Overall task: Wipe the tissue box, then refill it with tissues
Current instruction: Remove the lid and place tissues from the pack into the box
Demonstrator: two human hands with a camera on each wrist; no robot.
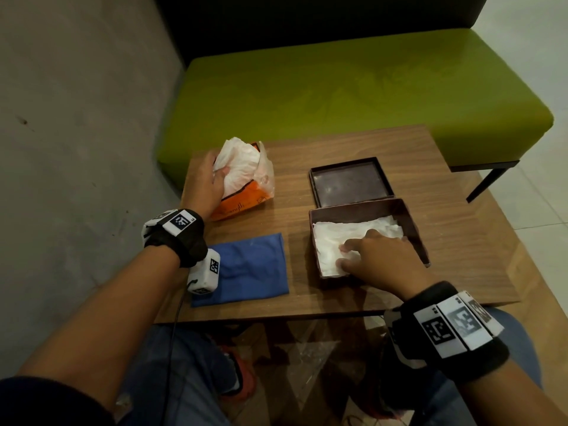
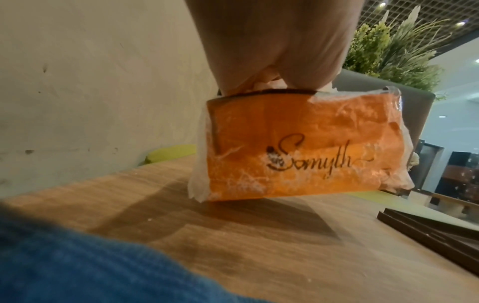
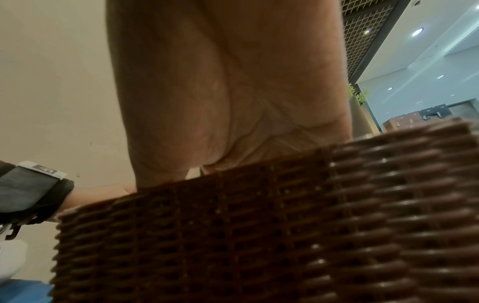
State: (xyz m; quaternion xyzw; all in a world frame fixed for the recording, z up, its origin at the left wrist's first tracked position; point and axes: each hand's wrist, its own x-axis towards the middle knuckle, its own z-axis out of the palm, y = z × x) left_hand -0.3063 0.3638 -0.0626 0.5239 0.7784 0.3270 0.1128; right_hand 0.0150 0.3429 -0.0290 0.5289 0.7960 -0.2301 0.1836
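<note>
Both hands busy: left hand (image 1: 205, 182) grips tissue pack (image 1: 246, 192); right hand (image 1: 379, 256) presses tissues (image 1: 332, 238) inside box (image 1: 412, 222).

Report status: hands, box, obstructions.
Left hand grips tissues in orange plastic pack. Right hand presses white tissues into brown woven box. Nothing obstructing.

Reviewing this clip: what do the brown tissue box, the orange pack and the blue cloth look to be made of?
Tissue box: looks like woven rattan or plastic wicker; the right wrist view shows a dark brown ribbed weave with a slight sheen.
Orange pack: thin glossy plastic film, crinkled and shiny, with printed script; white tissue sticks out on top.
Blue cloth: soft matte fabric, lying folded and flat; possibly microfibre, hard to tell.
</note>
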